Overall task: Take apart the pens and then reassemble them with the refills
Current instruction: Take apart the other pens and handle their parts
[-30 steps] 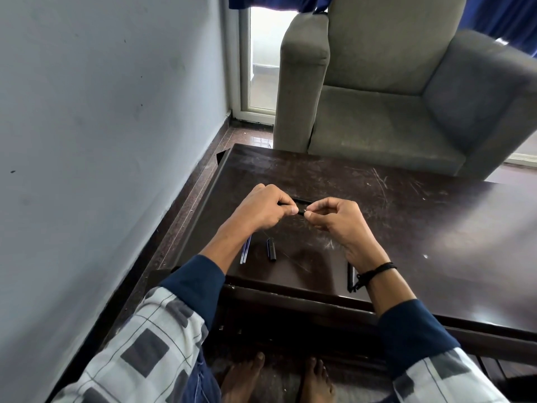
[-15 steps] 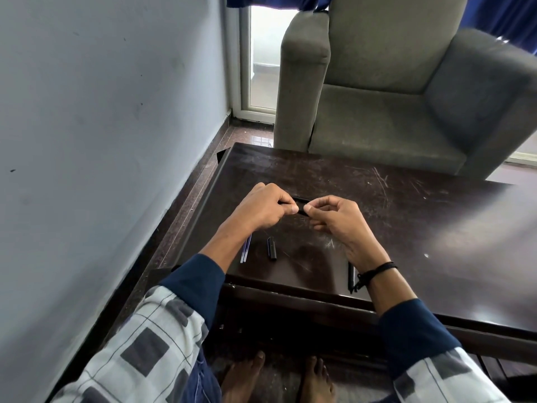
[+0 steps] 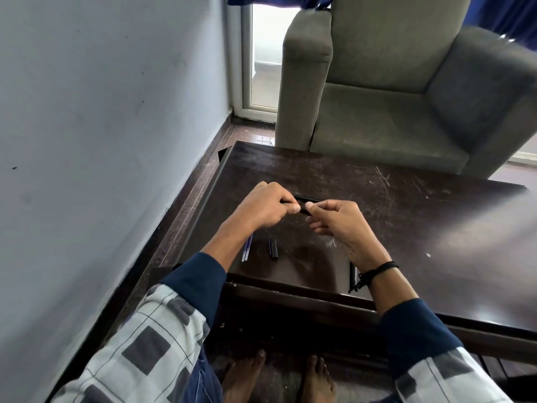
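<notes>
A black pen sits lifted just above the table, caught between both hands near the middle of the view. The left hand curls round one end, thumb pressed against the barrel. The right hand pinches the other end between thumb and forefinger, and the two thumbs are almost touching. Below the left wrist, two thin blue refills lie side by side on the dark scratched table, and a short black pen piece lies just beside them. Another black pen piece lies by the near edge, partly hidden under the right wrist and its black wristband. A grey armchair stands beyond the table.
</notes>
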A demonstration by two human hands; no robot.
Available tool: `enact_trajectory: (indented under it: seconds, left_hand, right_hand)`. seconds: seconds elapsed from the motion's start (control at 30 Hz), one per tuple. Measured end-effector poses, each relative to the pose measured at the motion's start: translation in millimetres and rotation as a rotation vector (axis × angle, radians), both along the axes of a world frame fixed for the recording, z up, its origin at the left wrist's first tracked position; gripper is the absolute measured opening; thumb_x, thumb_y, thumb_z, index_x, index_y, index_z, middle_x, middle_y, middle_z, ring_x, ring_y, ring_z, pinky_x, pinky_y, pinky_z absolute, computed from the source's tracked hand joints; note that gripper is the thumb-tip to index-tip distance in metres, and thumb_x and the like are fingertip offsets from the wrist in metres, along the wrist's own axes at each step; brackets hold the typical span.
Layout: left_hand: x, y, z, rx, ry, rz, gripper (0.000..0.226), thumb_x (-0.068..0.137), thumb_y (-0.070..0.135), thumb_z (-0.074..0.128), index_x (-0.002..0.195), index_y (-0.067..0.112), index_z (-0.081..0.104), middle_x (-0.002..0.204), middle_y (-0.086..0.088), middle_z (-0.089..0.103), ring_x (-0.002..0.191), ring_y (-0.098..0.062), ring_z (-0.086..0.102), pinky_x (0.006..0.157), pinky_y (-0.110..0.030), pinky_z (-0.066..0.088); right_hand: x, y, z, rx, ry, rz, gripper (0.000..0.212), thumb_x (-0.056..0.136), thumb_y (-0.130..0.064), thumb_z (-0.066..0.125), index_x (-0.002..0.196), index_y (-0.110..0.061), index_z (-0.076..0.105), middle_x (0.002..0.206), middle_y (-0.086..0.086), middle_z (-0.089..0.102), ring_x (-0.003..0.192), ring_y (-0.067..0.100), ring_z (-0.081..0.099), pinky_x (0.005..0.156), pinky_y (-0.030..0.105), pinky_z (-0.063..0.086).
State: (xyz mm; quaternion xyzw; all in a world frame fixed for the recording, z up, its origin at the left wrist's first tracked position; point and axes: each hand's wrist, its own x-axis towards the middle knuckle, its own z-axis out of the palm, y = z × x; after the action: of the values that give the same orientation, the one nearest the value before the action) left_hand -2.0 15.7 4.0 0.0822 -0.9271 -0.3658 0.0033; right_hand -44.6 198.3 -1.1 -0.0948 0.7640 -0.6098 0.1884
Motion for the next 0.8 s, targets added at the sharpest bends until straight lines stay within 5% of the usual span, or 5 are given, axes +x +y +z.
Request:
enact_trajectory:
  seconds: [0.13, 0.23, 0.47, 0.8]
  left_hand:
    - [0.3, 1.4, 0.8, -0.002, -0.012, -0.006, 0.018, 0.093, 0.039, 0.07, 0.109, 0.032, 0.078, 0.115, 0.001, 0.073, 0.119, -0.018, 0.058, 0.104, -0.051, 0.049]
    - [1.1, 2.2, 3.3, 0.003, -0.007, 0.0, 0.019, 0.094, 0.038, 0.07, 0.11, 0.03, 0.078, 0.117, -0.001, 0.073, 0.116, -0.018, 0.06, 0.104, -0.049, 0.05]
    - [3.0, 2.5, 6.1, -0.014, 0.005, -0.004, 0.019, 0.095, 0.037, 0.07, 0.108, 0.029, 0.08, 0.106, 0.003, 0.074, 0.108, -0.014, 0.06, 0.095, -0.038, 0.051]
    - [3.3, 3.6, 6.5, -0.016, -0.005, 0.0, 0.019, 0.094, 0.037, 0.07, 0.108, 0.028, 0.08, 0.107, 0.002, 0.076, 0.101, -0.012, 0.064, 0.093, -0.037, 0.052]
  right_hand:
    - [-0.6, 1.6, 0.1, 0.0, 0.04, 0.02, 0.004, 0.087, -0.009, 0.077, 0.086, -0.007, 0.074, 0.07, 0.002, 0.071, 0.065, 0.011, 0.062, 0.062, 0.02, 0.052]
    - [-2.4, 2.7, 0.9, 0.001, 0.063, 0.031, 0.013, 0.08, -0.002, 0.082, 0.085, -0.011, 0.073, 0.069, -0.003, 0.067, 0.068, 0.01, 0.062, 0.068, 0.025, 0.052]
    - [-1.7, -1.9, -1.2, -0.025, 0.012, -0.004, 0.012, 0.09, -0.02, 0.076, 0.091, -0.009, 0.074, 0.076, 0.005, 0.072, 0.067, 0.011, 0.066, 0.063, 0.022, 0.055]
    - [-4.1, 1.9, -0.3, -0.027, 0.037, 0.014, 0.01, 0.082, -0.01, 0.082, 0.089, -0.008, 0.074, 0.08, 0.006, 0.069, 0.072, 0.012, 0.064, 0.068, 0.027, 0.054]
